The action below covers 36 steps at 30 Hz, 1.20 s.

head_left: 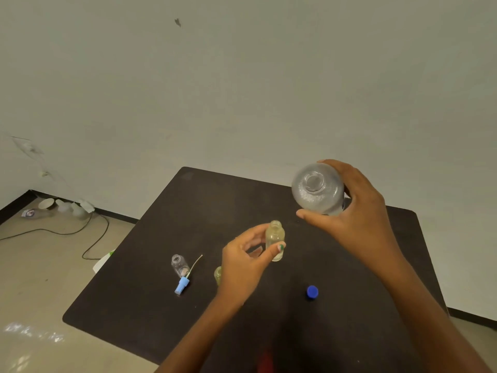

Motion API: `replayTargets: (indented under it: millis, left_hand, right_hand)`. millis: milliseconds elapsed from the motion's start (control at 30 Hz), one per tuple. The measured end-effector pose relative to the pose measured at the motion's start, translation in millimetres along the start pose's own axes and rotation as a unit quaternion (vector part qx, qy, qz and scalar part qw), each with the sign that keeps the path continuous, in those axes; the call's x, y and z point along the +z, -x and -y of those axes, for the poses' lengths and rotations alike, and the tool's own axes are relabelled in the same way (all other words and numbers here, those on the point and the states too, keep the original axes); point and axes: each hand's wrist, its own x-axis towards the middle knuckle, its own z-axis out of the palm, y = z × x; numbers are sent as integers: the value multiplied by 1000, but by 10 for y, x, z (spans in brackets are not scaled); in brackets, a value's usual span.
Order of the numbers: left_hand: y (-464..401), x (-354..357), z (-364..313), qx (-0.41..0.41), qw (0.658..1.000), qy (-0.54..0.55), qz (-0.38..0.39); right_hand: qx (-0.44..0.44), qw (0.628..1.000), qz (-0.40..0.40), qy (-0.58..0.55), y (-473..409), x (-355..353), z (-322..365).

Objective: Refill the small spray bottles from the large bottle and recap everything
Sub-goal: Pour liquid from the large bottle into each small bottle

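My right hand (357, 211) grips the large clear bottle (317, 188), uncapped, its open mouth tilted toward me above the dark table (188, 211). My left hand (247, 262) holds a small yellowish bottle (274, 239) upright and uncapped, below and left of the large bottle. A second small clear bottle (179, 265) stands open at the left. Beside it lies a light blue spray cap (181, 285) with its dip tube. Another small yellowish bottle (217, 275) is mostly hidden behind my left wrist. The large bottle's blue cap (312, 292) rests on the table at the right.
The table's rounded corners lie near the wall at the back and the floor at the left. On the floor by the wall sit a cup, plastic bottles (67, 208) and a black cable (88, 238). A white object (103, 261) pokes out under the table's left edge.
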Motion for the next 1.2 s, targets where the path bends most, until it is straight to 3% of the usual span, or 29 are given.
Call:
replayTargets:
  millis: [200,500,1200]
  left_hand:
    - [-16,173,848,-98,993,-66,3]
    - [-51,279,1499,-140,980,-139,35]
    - [57,170,1617,-182,957,-213,76]
  right_hand:
    - [47,998,14,-34,137,116,-192]
    - [74,996,24,-54,237,167,-386]
    - [83,994,43,-49,277,215,-497]
